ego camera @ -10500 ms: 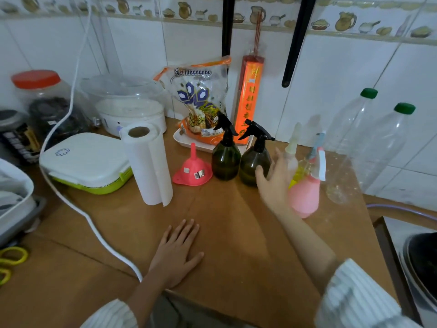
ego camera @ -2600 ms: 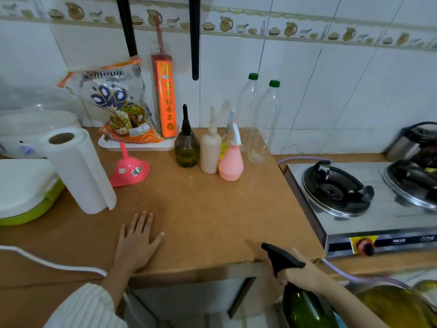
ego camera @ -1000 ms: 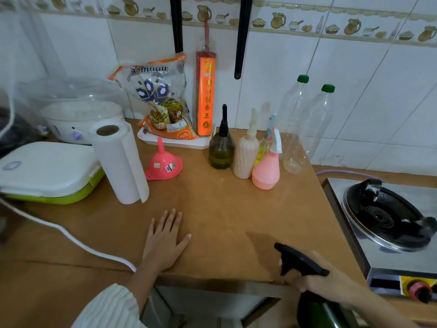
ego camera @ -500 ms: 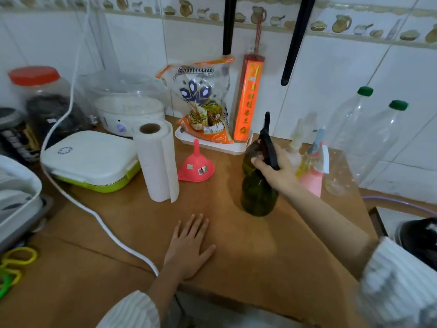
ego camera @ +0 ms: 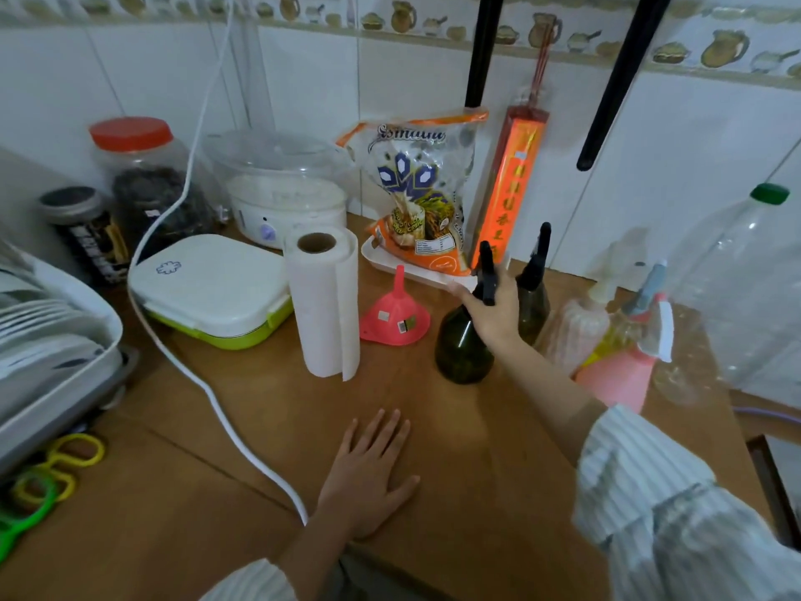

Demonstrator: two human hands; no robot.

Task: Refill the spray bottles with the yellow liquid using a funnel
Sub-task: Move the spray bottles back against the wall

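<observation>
A dark green spray bottle (ego camera: 459, 353) with a black trigger head stands on the brown counter (ego camera: 455, 427), just right of an upside-down pink funnel (ego camera: 394, 316). My right hand (ego camera: 494, 314) holds this bottle at its neck, and the trigger pokes up between my fingers. A second dark spray bottle (ego camera: 535, 310) stands right behind it. To the right stand a cream bottle (ego camera: 576, 331), a pink spray bottle (ego camera: 615, 379) and a yellowish one, partly hidden. My left hand (ego camera: 368, 479) lies flat on the counter near its front edge.
A paper towel roll (ego camera: 325, 305) stands left of the funnel, and a white and green box (ego camera: 208, 288) lies beyond it. A white cable (ego camera: 208, 392) crosses the counter. A dish rack (ego camera: 52, 349) and scissors (ego camera: 43, 483) are at the left. Clear plastic bottles (ego camera: 737, 288) stand at the right.
My right hand has lifted the dark green bottle from below the counter edge and set it beside the funnel. My left hand has stayed flat on the counter.
</observation>
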